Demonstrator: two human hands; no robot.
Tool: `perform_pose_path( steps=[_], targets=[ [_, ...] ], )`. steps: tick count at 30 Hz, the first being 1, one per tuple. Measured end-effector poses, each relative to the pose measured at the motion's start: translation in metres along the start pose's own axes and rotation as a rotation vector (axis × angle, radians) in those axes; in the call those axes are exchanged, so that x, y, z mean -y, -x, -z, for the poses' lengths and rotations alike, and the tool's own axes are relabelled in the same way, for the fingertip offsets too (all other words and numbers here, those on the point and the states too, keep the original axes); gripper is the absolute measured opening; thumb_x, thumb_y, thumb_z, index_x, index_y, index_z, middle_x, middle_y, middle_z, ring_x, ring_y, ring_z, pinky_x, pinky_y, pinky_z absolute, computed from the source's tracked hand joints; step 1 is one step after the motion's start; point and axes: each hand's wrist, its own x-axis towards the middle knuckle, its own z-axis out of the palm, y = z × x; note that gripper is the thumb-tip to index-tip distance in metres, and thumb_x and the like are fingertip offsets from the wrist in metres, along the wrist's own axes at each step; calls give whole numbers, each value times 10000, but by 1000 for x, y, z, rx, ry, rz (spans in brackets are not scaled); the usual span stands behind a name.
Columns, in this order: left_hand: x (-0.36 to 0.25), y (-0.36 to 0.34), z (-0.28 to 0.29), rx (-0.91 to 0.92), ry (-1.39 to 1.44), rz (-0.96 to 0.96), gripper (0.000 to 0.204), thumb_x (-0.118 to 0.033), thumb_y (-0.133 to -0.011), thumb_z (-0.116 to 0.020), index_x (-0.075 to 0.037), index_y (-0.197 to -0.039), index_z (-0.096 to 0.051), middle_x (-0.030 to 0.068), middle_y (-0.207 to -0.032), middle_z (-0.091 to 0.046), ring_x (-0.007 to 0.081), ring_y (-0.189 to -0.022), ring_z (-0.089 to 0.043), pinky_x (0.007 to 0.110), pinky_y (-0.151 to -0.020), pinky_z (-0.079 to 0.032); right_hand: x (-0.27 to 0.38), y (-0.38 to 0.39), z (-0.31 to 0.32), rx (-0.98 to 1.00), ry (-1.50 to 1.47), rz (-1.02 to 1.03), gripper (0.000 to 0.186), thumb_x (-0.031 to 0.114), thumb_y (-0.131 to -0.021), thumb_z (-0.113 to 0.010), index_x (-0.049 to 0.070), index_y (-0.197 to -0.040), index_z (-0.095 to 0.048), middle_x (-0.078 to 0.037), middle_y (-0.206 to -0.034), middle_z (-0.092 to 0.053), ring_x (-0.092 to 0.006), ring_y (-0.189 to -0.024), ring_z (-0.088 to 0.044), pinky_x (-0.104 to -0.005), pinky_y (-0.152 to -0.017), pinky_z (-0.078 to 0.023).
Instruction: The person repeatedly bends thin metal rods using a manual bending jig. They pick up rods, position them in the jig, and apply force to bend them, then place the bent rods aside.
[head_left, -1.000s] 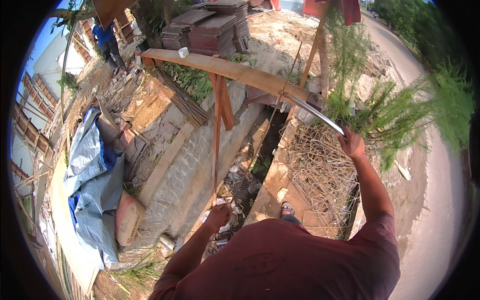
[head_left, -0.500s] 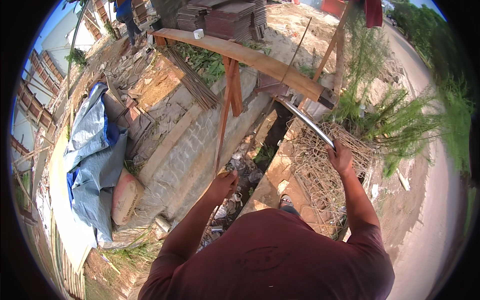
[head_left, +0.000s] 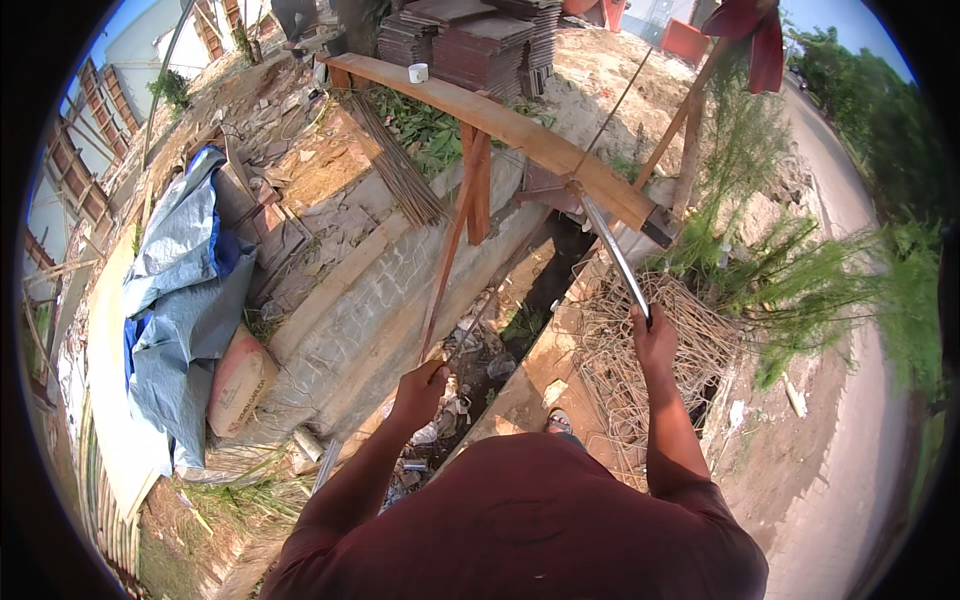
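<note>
My right hand (head_left: 655,338) is closed around the near end of a shiny metal pipe (head_left: 622,262). The far end of this pipe meets a thin steel rod (head_left: 615,112) at the edge of a long wooden plank (head_left: 500,115). The rod crosses the plank and slants down toward my left hand (head_left: 418,396), whose fingers are wrapped round it low over the ditch. Crossed wooden legs (head_left: 465,190) support the plank. How pipe and rod are joined is too small to make out.
A heap of bent steel rods (head_left: 650,365) lies beside my right arm. A debris-filled ditch (head_left: 510,345) runs below. To the left are a blue-grey tarp (head_left: 185,310), a sack (head_left: 240,385) and a rod bundle (head_left: 395,165). Stacked tiles (head_left: 480,55) and a white cup (head_left: 418,72) are farther off.
The pipe has swung leftward with my right hand, standing steeper against the plank. My left hand has shifted left and nearer, still round the rod. The whole view has shifted slightly.
</note>
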Motion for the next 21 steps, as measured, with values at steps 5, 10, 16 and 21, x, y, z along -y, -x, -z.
perform_pose_path(
  steps=[5, 10, 16, 21],
  targets=[
    [5, 26, 9, -86, -116, -29, 194, -163, -914, -522, 4, -901, -621, 163, -736, -622, 260, -680, -604, 359, -640, -454, -30, -41, 12, -63, 100, 30, 409, 468, -901, -513, 68, -818, -494, -185, -602, -548, -417, -585, -546, -488, -510, -385],
    [21, 27, -3, -255, -236, -73, 133, -124, -883, -538, -16, -838, -602, 164, -714, -603, 356, -640, -567, 385, -581, -438, -9, -63, 56, 70, 58, 75, 377, 443, -881, -554, 70, -844, -510, -189, -635, -572, -422, -635, -568, -495, -541, -411],
    [32, 36, -4, -583, -477, -304, 97, -131, -852, -589, -59, -894, -637, 153, -761, -628, 350, -685, -611, 416, -600, -475, -10, -65, 54, 30, 95, 3, 369, 429, -875, -568, 66, -843, -514, -191, -645, -577, -420, -640, -573, -494, -544, -414],
    [34, 39, -14, -644, -483, -293, 113, -138, -851, -587, -57, -907, -643, 157, -757, -628, 350, -690, -614, 417, -603, -476, -16, -54, 36, -31, 70, 41, 409, 440, -895, -533, 40, -816, -505, -212, -652, -575, -421, -636, -573, -493, -547, -416]
  ],
)
